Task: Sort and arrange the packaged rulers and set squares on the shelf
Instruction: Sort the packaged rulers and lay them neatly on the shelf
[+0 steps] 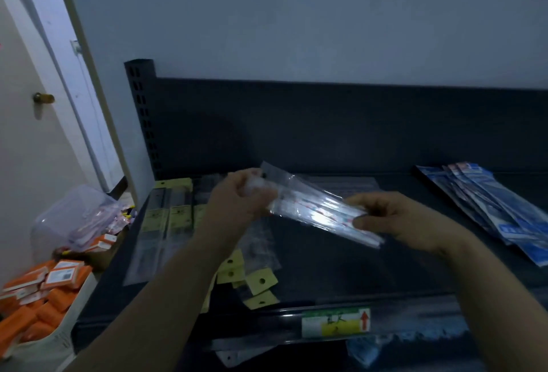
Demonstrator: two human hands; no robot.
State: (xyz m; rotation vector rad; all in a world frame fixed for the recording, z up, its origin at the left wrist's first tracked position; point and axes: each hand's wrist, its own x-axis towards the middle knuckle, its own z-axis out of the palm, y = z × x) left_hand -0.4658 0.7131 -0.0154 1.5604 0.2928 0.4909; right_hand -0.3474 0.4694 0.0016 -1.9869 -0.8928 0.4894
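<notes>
Glare, hands and the frame edge hide the detail.
Print on the clear plastic packet of rulers (320,211) is washed out by glare; the left hand (237,196) gripping it covers most of its far end, and the right hand (394,217) pinches and masks the near end. The left forearm (184,270) hides some yellow-tagged clear packets (261,281) near the front edge of the dark metal shelf (341,268). The blue flat packets (504,208) at its right edge are cropped and their lettering is unreadable, as is the green-and-yellow label (335,322).
</notes>
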